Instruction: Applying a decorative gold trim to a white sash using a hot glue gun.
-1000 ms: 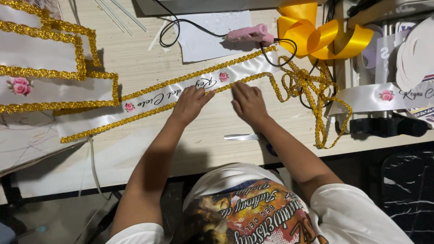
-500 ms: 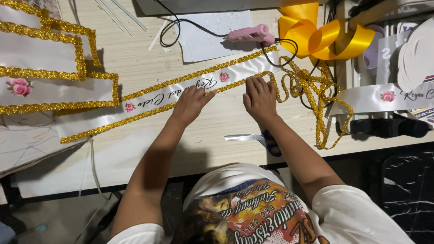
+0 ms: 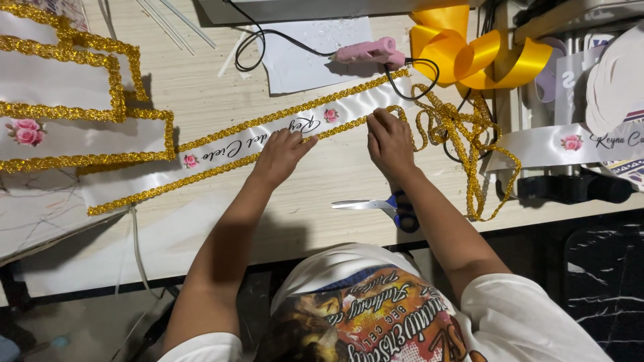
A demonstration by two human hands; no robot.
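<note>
Now both hands rest on a long white sash (image 3: 268, 137) that lies slanted across the middle of the wooden tabletop (image 3: 201, 94). The left hand (image 3: 280, 155) lies flat on the lower edge of the sash, with its fingers spread and pressing on the gold trim (image 3: 215, 169) that runs along this edge. The right hand (image 3: 390, 142) is a little to the right of it, well apart from the left one, and its fingertips press down on the same trim near the end of the sash. Neither hand grips anything; both only press from above.

The loose part of the gold trim makes a tangled pile (image 3: 463, 141) right of the right hand, in the middle right of the frame. A pair of scissors (image 3: 376, 205) with blue handles lies on the tabletop just below the right wrist, partly hidden by the arm. A pink glue gun (image 3: 369, 51) lies on a sheet of white paper (image 3: 302, 53) at the top centre, and a coil of yellow ribbon (image 3: 469, 57) is beside it at the upper right. More white sashes with gold borders (image 3: 67, 114) lie at the upper left.
</note>
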